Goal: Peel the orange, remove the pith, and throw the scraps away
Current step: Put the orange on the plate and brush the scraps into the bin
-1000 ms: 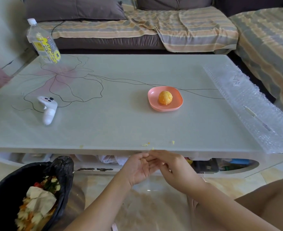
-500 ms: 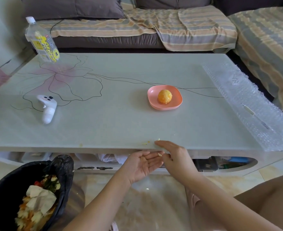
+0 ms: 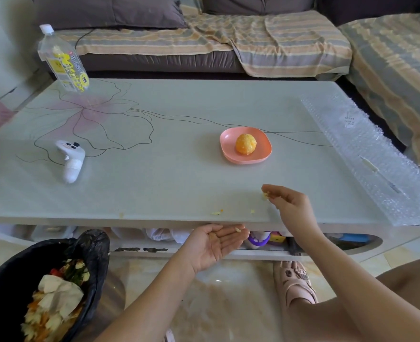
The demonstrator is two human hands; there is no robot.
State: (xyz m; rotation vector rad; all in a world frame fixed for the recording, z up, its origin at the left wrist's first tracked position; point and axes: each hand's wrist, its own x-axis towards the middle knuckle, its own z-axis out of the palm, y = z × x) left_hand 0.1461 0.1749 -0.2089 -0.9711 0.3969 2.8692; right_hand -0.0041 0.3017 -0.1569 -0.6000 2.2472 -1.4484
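The peeled orange sits on a pink plate, right of centre on the desk. At 5 o'clock from it, near the desk's front edge, the right hand pinches a bit of pith in curled fingertips, while the left hand lies open, palm up, just below that edge at 6 o'clock, a small scrap on its fingers. Crumbs dot the edge, a lined bin stands on the floor at 8 o'clock, and a white controller and a bottle are at 9 and 10 o'clock.
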